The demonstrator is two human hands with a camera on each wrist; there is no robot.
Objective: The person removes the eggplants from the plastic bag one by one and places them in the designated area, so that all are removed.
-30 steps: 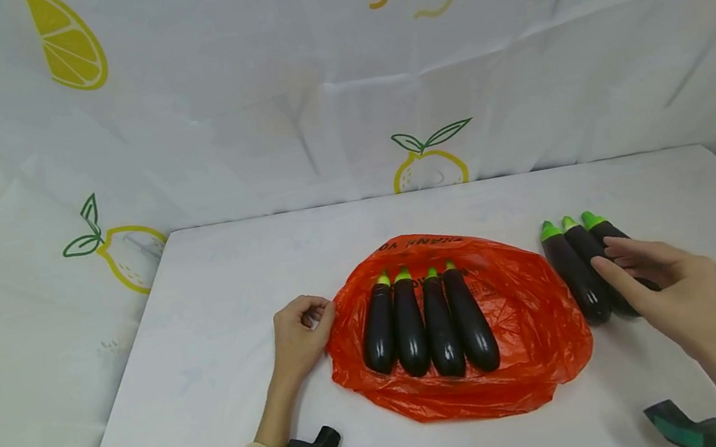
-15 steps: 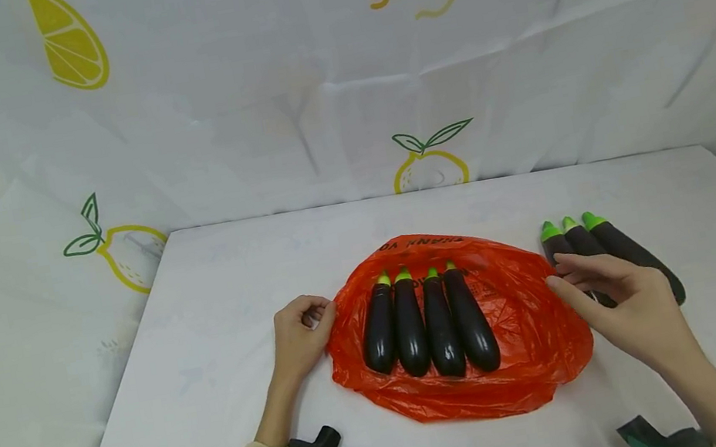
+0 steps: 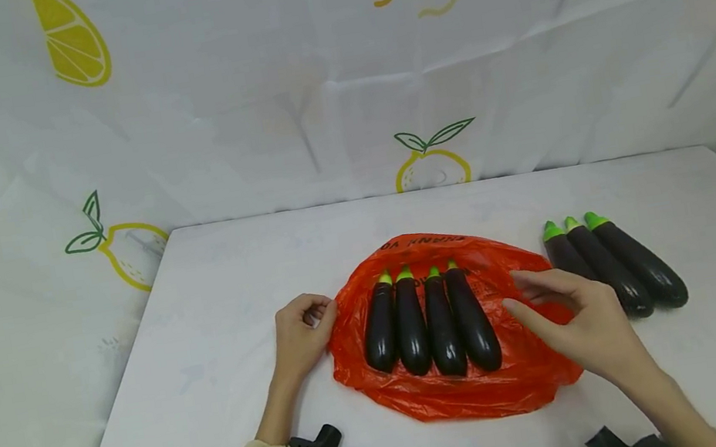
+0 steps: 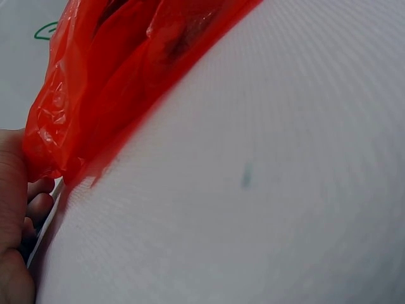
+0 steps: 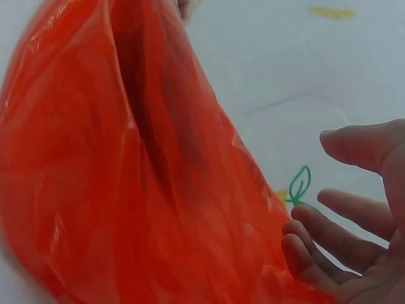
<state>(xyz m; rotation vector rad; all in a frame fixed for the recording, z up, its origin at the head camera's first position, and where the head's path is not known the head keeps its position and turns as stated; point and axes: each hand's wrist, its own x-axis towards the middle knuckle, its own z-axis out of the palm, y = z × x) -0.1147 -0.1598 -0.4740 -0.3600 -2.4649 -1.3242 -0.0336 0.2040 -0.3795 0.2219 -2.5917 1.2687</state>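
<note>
A red plastic bag (image 3: pixel 442 401) lies spread on the table with several dark eggplants (image 3: pixel 410 328) side by side on it, green stem ends pointing away. My left hand (image 3: pixel 301 334) pinches the bag's left edge; in the left wrist view, the left thumb and fingers (image 4: pixel 11 202) meet at the gathered plastic (image 4: pixel 120 82). My right hand (image 3: pixel 580 321) hovers over the bag's right part, thumb and fingers apart, holding nothing. The right wrist view shows those spread fingers (image 5: pixel 342 234) beside the red plastic (image 5: pixel 76 158).
Three more eggplants (image 3: pixel 637 257) lie on the white table (image 3: pixel 217 402) right of the bag, the leftmost partly behind my right hand. A white curtain (image 3: pixel 237 78) with lemon prints hangs behind the table.
My right hand has moved left from over the three eggplants to above the bag's right side. The left hand keeps its place at the bag's edge.
</note>
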